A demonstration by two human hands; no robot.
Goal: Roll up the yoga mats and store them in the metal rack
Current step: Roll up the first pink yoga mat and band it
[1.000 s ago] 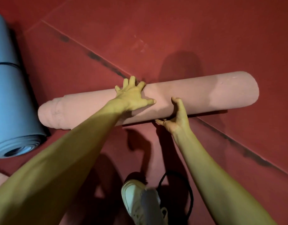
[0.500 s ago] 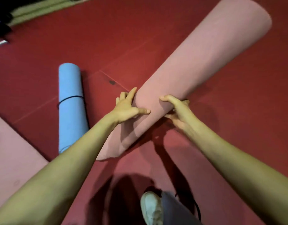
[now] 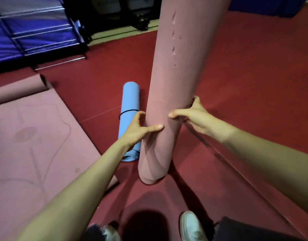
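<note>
Pink roll (image 3: 175,101): rolled, upright, gripped by left hand (image 3: 137,129) and right hand (image 3: 196,117), well short of metal rack (image 3: 45,32); unstored. Blue roll (image 3: 130,101): banded, on floor, short of rack; unstored. Flat pink mat (image 3: 36,145): unrolled, before rack.

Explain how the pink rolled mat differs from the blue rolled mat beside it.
The pink rolled mat stands nearly upright on the red floor, gripped by the left hand and the right hand; the blue rolled mat lies flat, held by no hand. A black band circles the blue rolled mat; none shows on the pink one. Both are rolled up.
</note>
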